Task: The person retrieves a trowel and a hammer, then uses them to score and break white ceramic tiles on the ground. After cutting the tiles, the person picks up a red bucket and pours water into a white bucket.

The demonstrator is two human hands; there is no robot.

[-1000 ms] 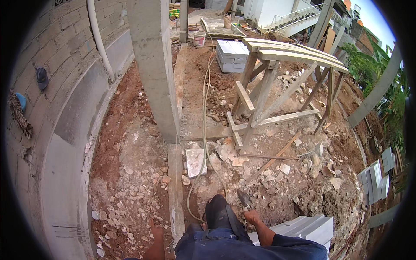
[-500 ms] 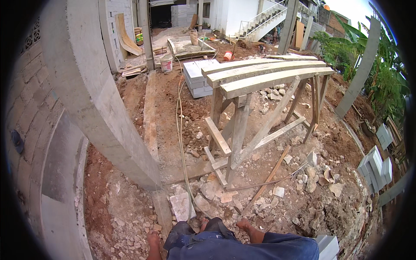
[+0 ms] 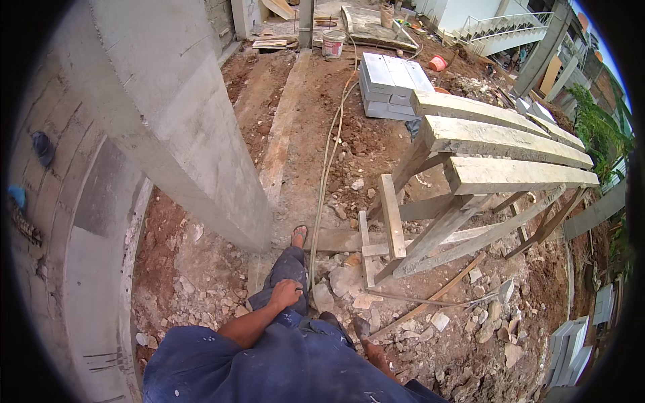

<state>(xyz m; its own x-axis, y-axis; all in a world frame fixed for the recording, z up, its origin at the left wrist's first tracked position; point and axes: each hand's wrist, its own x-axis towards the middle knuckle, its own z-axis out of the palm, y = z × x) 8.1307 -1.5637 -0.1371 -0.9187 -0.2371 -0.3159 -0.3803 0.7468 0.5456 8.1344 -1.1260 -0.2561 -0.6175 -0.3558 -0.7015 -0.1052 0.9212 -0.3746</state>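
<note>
Trousers (image 3: 285,269) on the raised left thigh are touched by the left hand (image 3: 285,294), fingers loosely curled and holding nothing. Only the right forearm (image 3: 376,354) is seen; the right hand's state cannot be told.

right hand (image 3: 373,349): mostly hidden | held dark tool (image 3: 361,327): indistinct
</note>
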